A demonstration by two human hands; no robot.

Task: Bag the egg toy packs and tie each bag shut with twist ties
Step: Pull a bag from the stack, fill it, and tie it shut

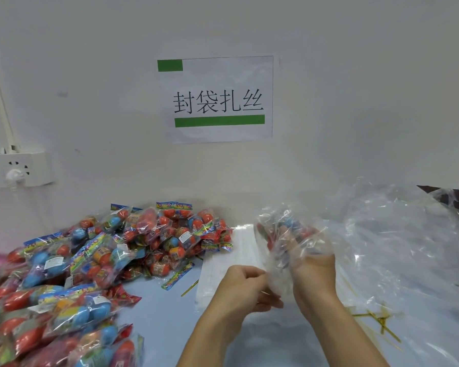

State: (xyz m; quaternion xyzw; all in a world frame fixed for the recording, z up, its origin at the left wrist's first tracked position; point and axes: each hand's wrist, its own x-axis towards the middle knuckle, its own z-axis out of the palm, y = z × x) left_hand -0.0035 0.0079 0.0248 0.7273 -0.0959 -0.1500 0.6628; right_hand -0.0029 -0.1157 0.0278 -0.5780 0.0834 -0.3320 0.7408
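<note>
1. So, the key bit: the filled bag [293, 234] is held up off the table, right between the two hands, with its fat end (egg toys inside, red and blue) pointing away toward the wall and its gathered neck [277, 283] pointing back at the person. Long axis runs roughly near-to-far, tilted up.

2. Right hand [314, 274] is under and behind the bag, fingers wrapped up around the lower body of it through the plastic. Definitely gripping it.

3. Left hand [245, 287] sits just beside the neck on its left, fingers curled in and pinching. Looks like there's a thin yellowish twist tie [265, 292] in that pinch, but it's tiny and blurry, so I wouldn't swear to it.

4. My guess is the next move is winding at the neck, and the left hand is the nearer one for that.

5. Unbagged egg toy packs [96, 260] are heaped to the left on the table [170, 321], well apart from the hands. Spare twist ties [379, 321] lie to the right, near the right forearm, beside a heap of clear plastic [398, 247]. A flat stack of empty bags [223, 263] lies just beyond the left hand.
</note>
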